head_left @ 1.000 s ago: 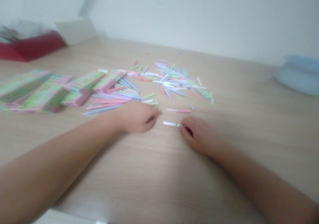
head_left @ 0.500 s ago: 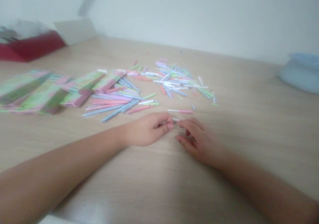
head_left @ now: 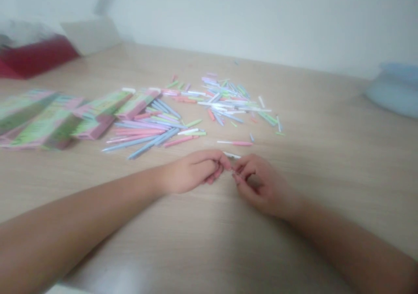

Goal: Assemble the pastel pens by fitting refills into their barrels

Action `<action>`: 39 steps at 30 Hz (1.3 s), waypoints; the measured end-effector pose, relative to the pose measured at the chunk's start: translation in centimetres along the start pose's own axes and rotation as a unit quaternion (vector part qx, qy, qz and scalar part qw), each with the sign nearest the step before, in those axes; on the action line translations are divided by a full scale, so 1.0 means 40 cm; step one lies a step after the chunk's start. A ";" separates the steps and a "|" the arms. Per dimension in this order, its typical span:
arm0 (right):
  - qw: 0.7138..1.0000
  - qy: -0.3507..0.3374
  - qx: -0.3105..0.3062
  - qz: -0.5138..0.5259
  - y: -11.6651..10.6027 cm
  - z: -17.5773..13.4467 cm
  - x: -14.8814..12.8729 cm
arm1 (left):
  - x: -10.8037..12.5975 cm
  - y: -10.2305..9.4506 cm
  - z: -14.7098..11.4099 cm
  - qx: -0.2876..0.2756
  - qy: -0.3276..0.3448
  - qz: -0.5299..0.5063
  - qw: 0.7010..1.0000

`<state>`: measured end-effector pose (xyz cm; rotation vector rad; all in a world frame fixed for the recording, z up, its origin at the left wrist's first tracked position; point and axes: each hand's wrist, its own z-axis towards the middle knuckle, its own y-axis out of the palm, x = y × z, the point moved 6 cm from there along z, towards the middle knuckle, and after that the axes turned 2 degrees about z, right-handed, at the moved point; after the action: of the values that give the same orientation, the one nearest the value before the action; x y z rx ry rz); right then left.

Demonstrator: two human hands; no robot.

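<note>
My left hand point(head_left: 197, 170) and my right hand point(head_left: 261, 183) meet fingertip to fingertip over the table, both with fingers pinched. Whatever small piece lies between the fingertips is too blurred to name. Just beyond them lies a thin white pen part point(head_left: 231, 155) on the table. A pink and white pen piece point(head_left: 237, 143) rests a little farther away. To the left spreads a bundle of pink, blue and purple pens point(head_left: 146, 133). Behind the hands is a loose pile of pastel pen parts point(head_left: 222, 102), in white, blue, green and pink.
Several green and pink boxes point(head_left: 48, 124) lie at the left. A red box point(head_left: 42, 56) with a pale flap point(head_left: 91, 35) stands at the back left. At the far right is a light blue, bag-like thing point(head_left: 395, 89). A white wall point(head_left: 261, 19) bounds the wooden table point(head_left: 326, 154).
My right thumb and fingers have closed into a pinch and meet my left fingertips. The white part between the hands now lies beyond them on the table. The view has shifted slightly.
</note>
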<state>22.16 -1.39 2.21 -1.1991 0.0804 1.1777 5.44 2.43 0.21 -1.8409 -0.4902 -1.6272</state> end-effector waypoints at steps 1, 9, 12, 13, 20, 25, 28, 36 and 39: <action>1.000 0.014 0.011 0.007 -0.003 -0.002 0.008 | -0.010 -0.003 0.002 0.010 -0.008 -0.017 1.000; 0.995 0.094 -0.007 0.013 0.003 -0.007 0.051 | -0.034 -0.008 0.019 0.059 0.037 -0.109 0.992; 0.994 0.104 -0.027 -0.008 0.006 -0.003 0.051 | -0.029 -0.010 0.018 0.070 0.045 -0.110 0.990; 0.994 0.106 -0.037 -0.014 0.008 -0.001 0.051 | -0.027 -0.010 0.018 0.070 0.042 -0.107 0.991; 0.995 0.073 -0.057 -0.023 0.008 0.009 0.048 | -0.001 -0.028 0.014 0.120 0.071 0.024 0.990; 0.997 0.045 -0.054 -0.025 0.010 0.011 0.042 | -0.014 -0.016 0.015 0.093 0.033 -0.004 0.995; 0.996 0.060 -0.059 -0.028 0.011 0.011 0.045 | -0.014 -0.014 0.013 0.099 0.030 -0.008 0.995; 0.995 0.063 -0.069 -0.029 0.007 0.015 0.042 | -0.009 -0.023 0.014 0.136 0.014 -0.018 0.990; 0.996 0.058 -0.064 -0.031 0.004 0.015 0.041 | -0.006 -0.025 0.014 0.141 0.015 -0.019 0.990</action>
<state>22.49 0.12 1.39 -1.3733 0.0558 1.0699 5.18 3.57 0.16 -1.6048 -0.7081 -1.5202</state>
